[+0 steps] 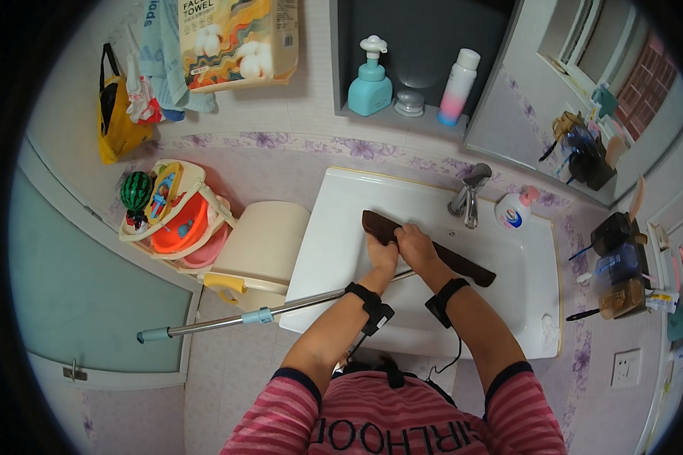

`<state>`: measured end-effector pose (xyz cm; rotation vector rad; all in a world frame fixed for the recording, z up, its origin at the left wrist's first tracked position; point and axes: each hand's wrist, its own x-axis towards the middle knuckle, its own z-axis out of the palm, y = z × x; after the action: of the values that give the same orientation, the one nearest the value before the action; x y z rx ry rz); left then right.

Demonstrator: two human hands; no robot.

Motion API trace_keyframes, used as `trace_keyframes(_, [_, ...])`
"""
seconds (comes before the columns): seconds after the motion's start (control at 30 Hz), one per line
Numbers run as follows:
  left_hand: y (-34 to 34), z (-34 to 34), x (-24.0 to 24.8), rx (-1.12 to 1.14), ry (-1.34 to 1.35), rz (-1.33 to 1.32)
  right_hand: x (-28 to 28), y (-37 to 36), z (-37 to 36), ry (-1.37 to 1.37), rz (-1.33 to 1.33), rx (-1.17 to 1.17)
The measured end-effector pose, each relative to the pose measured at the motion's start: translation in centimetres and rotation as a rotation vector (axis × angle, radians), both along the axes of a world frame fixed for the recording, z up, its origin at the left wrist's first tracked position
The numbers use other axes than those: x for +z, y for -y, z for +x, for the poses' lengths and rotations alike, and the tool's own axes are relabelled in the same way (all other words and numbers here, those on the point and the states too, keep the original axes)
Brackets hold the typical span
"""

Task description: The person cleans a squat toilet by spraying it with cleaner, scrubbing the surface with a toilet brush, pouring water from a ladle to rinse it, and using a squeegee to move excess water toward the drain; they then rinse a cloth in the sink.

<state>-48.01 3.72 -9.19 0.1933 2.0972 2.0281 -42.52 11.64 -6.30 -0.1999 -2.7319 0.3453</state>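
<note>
A long dark brown pad (pixel 464 267) is lying across the white sink (pixel 332 205), right at the fingers rather than away from them, its long axis running slantwise from the upper left, by the flat counter part, down to the lower right over the basin. Both hands are touching it and both are sitting nearer its upper-left end, so the longer free stretch is reaching out past the right hand (pixel 420 249); the left hand (pixel 382 258) is standing closer to the short end. The fingers of the right hand are bending over the far edge and closing on the pad, while the left hand is gripping it from the near side, its thumb showing beside the right hand and its other fingers mostly hiding, so how tightly they are pressing I cannot tell. A metal pole (pixel 305 302) is slanting up from the left and passing under the left wrist toward the pad, but the forearms are hiding whether the two are joining. The faucet (pixel 472 191) is standing beyond the pad, apart from it, and whether the pad's underside is resting on the basin is not showing
</note>
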Motion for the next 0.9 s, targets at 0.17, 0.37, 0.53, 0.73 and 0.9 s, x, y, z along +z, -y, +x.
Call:
trace_keyframes(0.17, [0.0,0.6,1.1,-0.013,0.003,-0.065,0.0,-0.6,0.1,0.026,-0.012,0.030])
trace_keyframes(0.37, [1.5,0.9,1.3,-0.008,-0.155,-0.136,0.9,-0.8,0.0,0.015,-0.028,0.089])
trace_keyframes(0.53, [2.5,2.3,3.3,-0.102,-0.236,-0.308,1.4,-2.8,1.3,0.035,-0.214,0.161])
trace_keyframes(0.73, [1.5,2.1,2.4,-0.234,-0.155,-0.102,0.2,-3.4,2.1,-0.088,-0.540,0.010])
trace_keyframes(0.9, [1.0,1.0,1.4,-0.146,-0.004,0.077,0.3,-4.4,3.3,-0.111,-0.687,0.071])
